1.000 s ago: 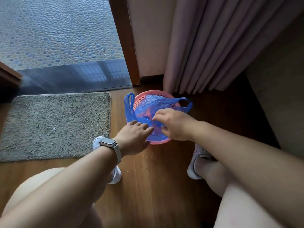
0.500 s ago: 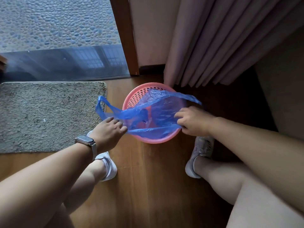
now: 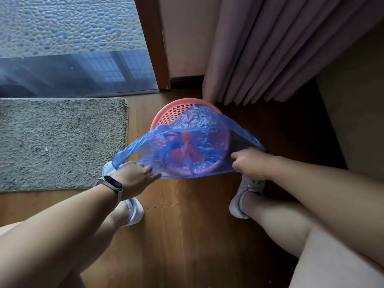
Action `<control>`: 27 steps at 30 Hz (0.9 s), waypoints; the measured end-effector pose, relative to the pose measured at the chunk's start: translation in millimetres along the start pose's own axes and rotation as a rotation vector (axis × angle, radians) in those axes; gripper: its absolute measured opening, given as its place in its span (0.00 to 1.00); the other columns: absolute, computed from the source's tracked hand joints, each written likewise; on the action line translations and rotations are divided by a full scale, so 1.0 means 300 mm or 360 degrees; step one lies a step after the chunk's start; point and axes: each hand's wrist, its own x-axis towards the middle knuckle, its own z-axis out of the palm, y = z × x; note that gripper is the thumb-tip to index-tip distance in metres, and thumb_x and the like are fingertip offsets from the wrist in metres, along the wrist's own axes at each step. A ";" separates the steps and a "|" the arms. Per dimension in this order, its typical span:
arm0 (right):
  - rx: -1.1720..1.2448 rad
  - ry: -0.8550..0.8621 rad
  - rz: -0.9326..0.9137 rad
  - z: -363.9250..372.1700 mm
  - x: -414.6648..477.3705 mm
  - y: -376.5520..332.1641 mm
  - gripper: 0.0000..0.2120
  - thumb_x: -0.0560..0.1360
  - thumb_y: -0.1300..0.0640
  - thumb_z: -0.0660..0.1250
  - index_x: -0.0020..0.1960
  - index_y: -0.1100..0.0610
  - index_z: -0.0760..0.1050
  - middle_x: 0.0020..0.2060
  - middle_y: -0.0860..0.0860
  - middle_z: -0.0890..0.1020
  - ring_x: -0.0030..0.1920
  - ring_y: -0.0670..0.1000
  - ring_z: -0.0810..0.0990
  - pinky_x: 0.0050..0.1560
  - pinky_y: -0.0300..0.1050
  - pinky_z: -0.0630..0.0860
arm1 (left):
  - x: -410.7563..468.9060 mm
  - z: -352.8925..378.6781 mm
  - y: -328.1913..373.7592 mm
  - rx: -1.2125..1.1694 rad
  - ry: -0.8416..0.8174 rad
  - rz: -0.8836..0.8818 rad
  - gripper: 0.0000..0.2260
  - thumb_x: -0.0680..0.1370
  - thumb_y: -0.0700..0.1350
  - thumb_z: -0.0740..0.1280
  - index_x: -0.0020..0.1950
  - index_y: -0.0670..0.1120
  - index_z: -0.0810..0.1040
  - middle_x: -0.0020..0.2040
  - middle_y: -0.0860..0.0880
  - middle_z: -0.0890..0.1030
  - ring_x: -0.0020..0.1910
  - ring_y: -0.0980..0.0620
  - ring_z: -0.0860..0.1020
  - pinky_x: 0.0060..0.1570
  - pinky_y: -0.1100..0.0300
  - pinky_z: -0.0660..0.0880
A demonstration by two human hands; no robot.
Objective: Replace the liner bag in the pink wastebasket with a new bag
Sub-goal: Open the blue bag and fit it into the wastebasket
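Observation:
A pink perforated wastebasket [image 3: 172, 110] stands on the wooden floor by the curtain. A thin translucent blue plastic bag [image 3: 199, 134] is stretched wide over its mouth, with the basket showing through the film. My left hand [image 3: 133, 177], with a watch on the wrist, grips the bag's left edge just left of the basket. On the opposite side, my right hand [image 3: 251, 163] pinches the right edge. The near rim and the inside of the basket are veiled by the bag.
A grey shaggy mat [image 3: 58, 140] lies at the left. Pink curtains [image 3: 280, 48] hang behind the basket, beside a brown door frame [image 3: 153, 42] and glass door. My white shoes [image 3: 134, 210] and legs flank the basket; a beige wall is at right.
Both hands have moved apart, pulling the blue bag from a bunched bundle into a wide open sheet over the basket. The view has tilted down and moved closer.

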 end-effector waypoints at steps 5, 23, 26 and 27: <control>0.1125 0.0254 0.0464 0.040 0.077 0.082 0.07 0.73 0.58 0.64 0.46 0.51 0.81 0.44 0.46 0.80 0.48 0.50 0.79 0.52 0.47 0.76 | 0.040 0.012 -0.068 -0.0439 0.0323 -0.0300 0.22 0.67 0.36 0.52 0.53 0.45 0.79 0.48 0.46 0.82 0.50 0.43 0.81 0.45 0.53 0.78; 0.1887 0.0680 0.0875 -0.003 0.286 0.039 0.11 0.59 0.54 0.69 0.41 0.54 0.76 0.38 0.49 0.82 0.42 0.51 0.82 0.43 0.44 0.80 | 0.215 -0.011 -0.078 -0.2227 0.0607 -0.1752 0.09 0.76 0.37 0.65 0.54 0.46 0.77 0.44 0.51 0.82 0.43 0.52 0.80 0.41 0.62 0.73; 0.1879 0.0608 0.0821 -0.003 0.280 0.030 0.06 0.61 0.57 0.68 0.38 0.54 0.74 0.36 0.50 0.81 0.40 0.51 0.82 0.37 0.41 0.77 | 0.205 -0.011 -0.086 -0.2189 0.0568 -0.1769 0.04 0.77 0.40 0.65 0.50 0.45 0.79 0.40 0.52 0.80 0.37 0.56 0.76 0.37 0.63 0.71; 0.1889 0.0602 0.0814 -0.005 0.278 0.030 0.07 0.60 0.57 0.67 0.38 0.54 0.74 0.36 0.50 0.81 0.39 0.52 0.82 0.37 0.42 0.78 | 0.201 -0.007 -0.093 -0.2260 0.0569 -0.1779 0.05 0.77 0.43 0.66 0.48 0.44 0.80 0.39 0.51 0.81 0.37 0.55 0.75 0.38 0.62 0.72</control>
